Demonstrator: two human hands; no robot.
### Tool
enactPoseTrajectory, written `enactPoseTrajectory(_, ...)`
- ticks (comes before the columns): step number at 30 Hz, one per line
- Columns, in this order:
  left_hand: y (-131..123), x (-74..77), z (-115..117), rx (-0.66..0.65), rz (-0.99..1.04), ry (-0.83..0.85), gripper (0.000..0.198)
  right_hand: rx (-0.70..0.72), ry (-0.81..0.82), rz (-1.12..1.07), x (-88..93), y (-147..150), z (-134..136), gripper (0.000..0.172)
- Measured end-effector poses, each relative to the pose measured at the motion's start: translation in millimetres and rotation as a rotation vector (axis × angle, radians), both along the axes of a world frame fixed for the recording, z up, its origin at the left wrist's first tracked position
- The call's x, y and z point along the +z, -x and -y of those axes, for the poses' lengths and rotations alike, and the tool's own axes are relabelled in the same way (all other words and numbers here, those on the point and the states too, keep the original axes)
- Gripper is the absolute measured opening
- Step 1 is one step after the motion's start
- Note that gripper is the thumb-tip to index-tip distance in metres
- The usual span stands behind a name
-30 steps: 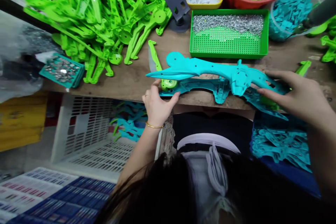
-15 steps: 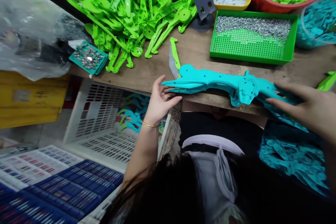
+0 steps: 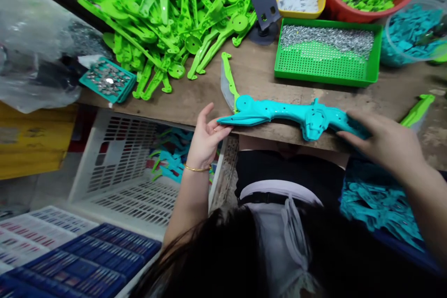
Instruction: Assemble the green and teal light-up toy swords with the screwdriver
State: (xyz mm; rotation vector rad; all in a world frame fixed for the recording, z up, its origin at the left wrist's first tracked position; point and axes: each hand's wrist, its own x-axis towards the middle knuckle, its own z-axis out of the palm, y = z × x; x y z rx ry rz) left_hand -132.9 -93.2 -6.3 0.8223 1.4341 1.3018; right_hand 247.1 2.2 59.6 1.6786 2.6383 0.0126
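A turquoise plastic bow-shaped toy part (image 3: 286, 110), with a sculpted animal-like head at its middle, lies level along the table's near edge. My left hand (image 3: 206, 137) holds its pointed left end, the index finger raised and the thumb beneath the tip. At the other end, my right hand (image 3: 384, 142) grips the part from above, hiding that tip. A lime-green arm with a clear blade-like piece (image 3: 228, 86) sticks out from behind the part's round left end. Another green arm (image 3: 417, 111) lies beyond my right hand; whether it joins the part is hidden.
Lime-green plastic arms (image 3: 164, 14) are heaped at the back, beside a dark phone-type stand (image 3: 264, 2). A green tray (image 3: 326, 80) holds screws. Tubs of small parts stand behind. Below left is a white crate (image 3: 104, 149); a turquoise heap (image 3: 380, 205) sits low at right.
My right hand has shifted left and slightly inward along the turquoise part. The part now lies flatter and a little lower at its left end. My left hand stays at the left tip.
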Motion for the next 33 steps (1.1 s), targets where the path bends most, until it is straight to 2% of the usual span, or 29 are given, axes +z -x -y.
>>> enactPoseTrajectory(5,4,-5.4,2,-0.004,-0.049,0.029,0.084,-0.021,0.096,-0.096,-15.0,-2,1,0.052)
enactPoseTrajectory(7,5,-2.2,3,0.029,-0.152,0.028,0.078,-0.012,0.104,-0.121,-19.1,-1,2,0.052)
enactPoseTrajectory(10,-4,16.9,-3,0.208,-0.521,-0.087,0.058,0.023,0.106,-0.15,-23.8,-2,1,0.051)
enactPoseTrajectory(12,-25,35.6,-17,0.238,-0.76,-0.21,0.045,0.034,0.104,-0.144,-26.0,-3,1,0.051)
enactPoseTrajectory(14,-62,51.9,-42,0.059,-0.898,-0.304,0.037,0.042,0.103,-0.136,-27.9,-4,0,0.049)
enactPoseTrajectory(16,-109,60.0,-73,-0.23,-1.002,-0.406,0.032,0.052,0.1,-0.142,-29.9,-3,0,0.048)
enactPoseTrajectory(18,-156,58.3,-105,-0.534,-1.082,-0.433,0.03,0.056,0.095,-0.152,-31.7,0,0,0.047)
enactPoseTrajectory(20,-194,50.0,-128,-0.792,-1.215,-0.359,0.031,0.046,0.092,-0.162,-32.1,2,0,0.046)
enactPoseTrajectory(22,-216,40.6,-140,-0.936,-1.354,-0.29,0.039,0.066,0.103,-0.223,-29.5,-2,1,0.044)
enactPoseTrajectory(24,-225,34.9,-141,-0.974,-1.457,-0.257,0.042,0.046,0.095,-0.365,-23.8,-15,6,0.044)
enactPoseTrajectory(25,-226,33.8,-140,-0.973,-1.49,-0.248,0.043,-0.034,0.071,-0.444,-20.6,-25,11,0.044)
enactPoseTrajectory(26,-226,33.6,-138,-0.971,-1.513,-0.236,0.043,-0.174,0.04,-0.51,-17.8,-36,17,0.043)
enactPoseTrajectory(28,-225,34.2,-134,-0.979,-1.539,-0.204,0.043,-0.548,0.049,-0.583,-15.5,-57,32,0.04)
enactPoseTrajectory(30,-225,34.1,-133,-0.979,-1.534,-0.179,0.043,-0.814,0.231,-0.691,-19.7,-71,48,0.038)
enactPoseTrajectory(33,-223,30.2,-134,-0.95,-1.474,-0.162,0.043,-0.927,0.572,-1.101,-35.1,-73,65,0.042)
